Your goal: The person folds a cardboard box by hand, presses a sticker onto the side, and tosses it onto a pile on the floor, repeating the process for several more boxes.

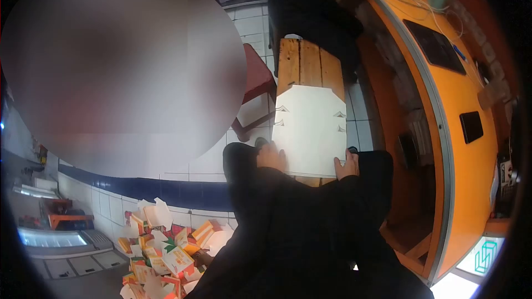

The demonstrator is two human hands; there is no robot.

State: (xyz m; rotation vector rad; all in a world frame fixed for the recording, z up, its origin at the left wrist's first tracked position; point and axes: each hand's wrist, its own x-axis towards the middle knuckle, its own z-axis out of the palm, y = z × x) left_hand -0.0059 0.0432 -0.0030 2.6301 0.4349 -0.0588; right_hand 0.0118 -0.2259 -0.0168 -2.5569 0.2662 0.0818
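Slatted bench (310,63) ahead; left hand (271,156) and right hand (347,166) at white card's (310,130) near edges; I can't tell if clamped; I'd press evenly

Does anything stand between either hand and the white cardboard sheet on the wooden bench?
Nothing visible does: the left hand and right hand are at the near side edges of the white cardboard sheet, atop the wooden bench.

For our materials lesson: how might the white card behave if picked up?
The white card is probably light: its edge looks thin. Broad and flat, it may flex slightly. Cuts near its sides might catch or bend.
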